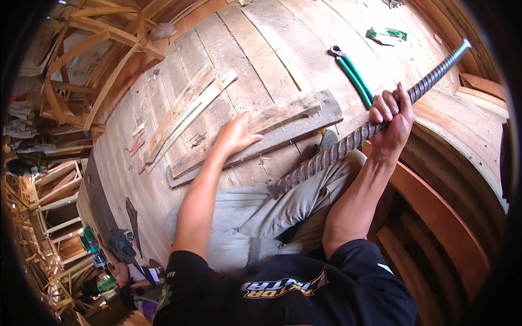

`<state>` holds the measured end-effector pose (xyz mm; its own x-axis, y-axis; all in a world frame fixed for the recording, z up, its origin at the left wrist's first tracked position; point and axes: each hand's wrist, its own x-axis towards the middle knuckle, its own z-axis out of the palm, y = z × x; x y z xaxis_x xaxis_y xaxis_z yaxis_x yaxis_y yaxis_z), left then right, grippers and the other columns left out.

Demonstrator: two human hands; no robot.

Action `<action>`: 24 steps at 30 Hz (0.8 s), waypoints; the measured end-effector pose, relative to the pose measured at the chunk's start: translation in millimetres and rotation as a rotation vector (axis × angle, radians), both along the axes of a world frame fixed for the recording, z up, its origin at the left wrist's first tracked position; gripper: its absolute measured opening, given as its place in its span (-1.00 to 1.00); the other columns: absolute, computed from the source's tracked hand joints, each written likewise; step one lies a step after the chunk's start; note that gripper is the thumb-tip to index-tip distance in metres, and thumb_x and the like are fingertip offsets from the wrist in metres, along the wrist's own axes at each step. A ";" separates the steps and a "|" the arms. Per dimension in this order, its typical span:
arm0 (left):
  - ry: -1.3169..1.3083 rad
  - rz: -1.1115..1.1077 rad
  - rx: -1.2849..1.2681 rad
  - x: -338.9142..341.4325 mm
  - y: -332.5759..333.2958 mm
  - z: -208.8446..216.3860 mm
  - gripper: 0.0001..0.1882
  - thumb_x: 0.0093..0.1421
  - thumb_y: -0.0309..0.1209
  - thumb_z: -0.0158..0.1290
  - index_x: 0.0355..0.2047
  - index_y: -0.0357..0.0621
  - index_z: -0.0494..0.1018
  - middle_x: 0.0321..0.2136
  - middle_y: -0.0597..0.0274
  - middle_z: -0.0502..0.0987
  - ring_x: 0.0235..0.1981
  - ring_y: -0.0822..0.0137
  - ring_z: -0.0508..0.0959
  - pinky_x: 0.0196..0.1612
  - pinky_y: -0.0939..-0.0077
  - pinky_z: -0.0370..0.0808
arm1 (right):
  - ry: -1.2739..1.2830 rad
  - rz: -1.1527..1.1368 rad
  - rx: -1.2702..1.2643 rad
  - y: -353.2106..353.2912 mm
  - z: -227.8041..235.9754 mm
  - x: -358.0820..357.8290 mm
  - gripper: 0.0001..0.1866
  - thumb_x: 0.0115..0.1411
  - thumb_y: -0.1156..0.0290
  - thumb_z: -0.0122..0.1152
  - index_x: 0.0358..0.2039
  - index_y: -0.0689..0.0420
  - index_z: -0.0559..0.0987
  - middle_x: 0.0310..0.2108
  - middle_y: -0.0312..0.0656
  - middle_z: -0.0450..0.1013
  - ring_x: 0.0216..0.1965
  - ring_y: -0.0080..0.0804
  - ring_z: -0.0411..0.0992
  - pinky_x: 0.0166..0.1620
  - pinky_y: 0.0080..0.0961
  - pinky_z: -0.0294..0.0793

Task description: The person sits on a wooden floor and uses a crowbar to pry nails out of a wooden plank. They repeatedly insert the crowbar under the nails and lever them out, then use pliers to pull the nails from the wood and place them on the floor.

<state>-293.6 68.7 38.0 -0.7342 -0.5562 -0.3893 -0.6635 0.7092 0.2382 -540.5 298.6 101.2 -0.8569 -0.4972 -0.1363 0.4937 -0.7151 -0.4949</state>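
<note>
My right hand (392, 117) wraps around a bumpy metal bar (439, 69).
It slants up from near my leg (315, 202). It looks heavy and stiff; ridges should help me hold its middle. My left hand (235, 133) lies on a board (288, 113); I can't tell if it grips.

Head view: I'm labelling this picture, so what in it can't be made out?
In the head view:
Ribbed bar: gripped stretch hidden by the right hand.
Lower board: much of its top hidden by the upper board.
Dark item: cut off by the top edge.
Lower-left clutter: partly too small and blurred.
</note>
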 end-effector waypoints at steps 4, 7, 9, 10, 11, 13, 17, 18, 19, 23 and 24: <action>0.099 0.094 0.079 2.8 -23.5 49.0 -0.15 -0.12 -0.12 0.38 0.14 -0.22 0.31 -0.07 -0.09 0.51 -0.05 0.17 0.53 0.05 0.27 0.49 | -0.046 0.003 -0.038 6.0 -5.4 -6.7 -0.73 0.31 0.35 0.02 -0.54 -0.03 0.25 -0.70 -0.50 0.08 -0.73 -0.75 0.09 -0.70 -0.76 0.12; 0.260 0.187 0.077 11.1 -36.6 85.5 -0.20 -0.15 -0.20 0.39 0.09 -0.27 0.36 -0.08 -0.12 0.52 -0.10 0.17 0.56 0.01 0.34 0.47 | -0.039 0.009 -0.021 2.6 -8.8 -6.8 -0.73 0.32 0.35 0.00 -0.54 -0.02 0.24 -0.71 -0.51 0.07 -0.74 -0.76 0.09 -0.71 -0.75 0.12; 0.444 0.082 -0.164 31.0 -50.1 92.4 -0.20 -0.14 -0.21 0.39 0.06 -0.36 0.35 -0.06 -0.17 0.51 -0.02 0.06 0.53 0.05 0.31 0.43 | -0.033 0.015 0.006 -3.6 -2.0 -0.1 -0.73 0.32 0.33 0.01 -0.54 -0.03 0.24 -0.71 -0.51 0.06 -0.74 -0.76 0.09 -0.71 -0.75 0.13; 0.457 0.119 -0.197 41.3 -56.3 89.5 -0.20 -0.14 -0.21 0.39 0.06 -0.38 0.35 -0.06 -0.19 0.51 -0.02 0.04 0.53 0.06 0.31 0.42 | -0.025 0.028 -0.007 -6.2 -3.6 1.5 -0.71 0.31 0.31 0.03 -0.55 -0.04 0.24 -0.72 -0.51 0.05 -0.75 -0.76 0.08 -0.72 -0.75 0.13; 0.477 0.156 -0.232 43.9 -52.4 99.5 -0.20 -0.14 -0.20 0.39 0.05 -0.40 0.35 -0.06 -0.21 0.50 -0.01 0.02 0.52 0.06 0.30 0.42 | -0.005 0.039 -0.019 -8.1 -1.8 3.7 -0.71 0.30 0.30 0.04 -0.55 -0.04 0.24 -0.73 -0.51 0.04 -0.75 -0.76 0.08 -0.72 -0.75 0.12; 0.550 0.180 -0.407 55.1 -51.2 104.9 -0.38 -0.12 -0.34 0.37 -0.06 -0.34 0.42 -0.18 -0.05 0.58 -0.14 0.12 0.59 -0.03 0.36 0.45 | 0.035 0.049 -0.016 -10.4 3.7 10.0 -0.69 0.30 0.28 0.05 -0.57 -0.04 0.24 -0.73 -0.52 0.02 -0.77 -0.76 0.06 -0.74 -0.75 0.11; 0.717 0.234 -0.474 69.4 -36.1 134.5 -0.42 -0.09 -0.33 0.36 -0.09 -0.33 0.43 -0.24 0.00 0.60 -0.20 0.17 0.60 -0.08 0.36 0.47 | 0.113 0.211 -0.130 -14.4 19.9 26.6 -0.70 0.36 0.21 -0.04 -0.53 -0.01 0.28 -0.76 -0.49 0.00 -0.79 -0.72 0.02 -0.76 -0.70 0.11; 0.761 0.242 -0.483 79.0 -38.0 141.7 -0.43 -0.08 -0.33 0.36 -0.09 -0.34 0.43 -0.25 0.01 0.60 -0.21 0.19 0.60 -0.09 0.37 0.46 | 0.134 0.269 -0.166 -16.1 25.0 33.3 -0.69 0.37 0.19 -0.07 -0.52 0.00 0.28 -0.77 -0.49 0.00 -0.79 -0.72 0.01 -0.76 -0.69 0.11; 0.803 0.250 -0.491 89.4 -39.1 150.2 -0.44 -0.06 -0.33 0.35 -0.09 -0.34 0.43 -0.25 0.02 0.60 -0.22 0.21 0.59 -0.09 0.39 0.46 | 0.148 0.314 -0.169 -16.9 31.0 40.8 -0.68 0.38 0.17 -0.11 -0.52 -0.01 0.27 -0.78 -0.49 0.00 -0.80 -0.71 0.00 -0.77 -0.69 0.12; 0.970 0.282 -0.596 118.8 -37.0 214.0 -0.51 -0.02 -0.36 0.33 -0.14 -0.38 0.43 -0.30 0.02 0.58 -0.28 0.25 0.57 -0.13 0.43 0.46 | 0.294 0.550 -0.332 -24.2 37.9 68.3 -0.67 0.33 0.16 -0.03 -0.55 -0.04 0.21 -0.80 -0.43 0.01 -0.84 -0.64 -0.02 -0.84 -0.61 0.09; 1.043 0.290 -0.631 122.9 -37.1 228.3 -0.51 -0.04 -0.35 0.34 -0.17 -0.39 0.44 -0.33 0.00 0.58 -0.30 0.23 0.57 -0.15 0.42 0.46 | 0.328 0.598 -0.370 -25.6 40.8 74.5 -0.66 0.30 0.21 0.01 -0.58 -0.01 0.22 -0.80 -0.39 0.04 -0.84 -0.61 0.01 -0.84 -0.57 0.11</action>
<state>-170.7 31.6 266.4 -0.3512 -0.6263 0.6960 -0.5140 0.7503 0.4158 -466.0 273.0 142.1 -0.3961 -0.8518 0.3429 0.7175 -0.5201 -0.4633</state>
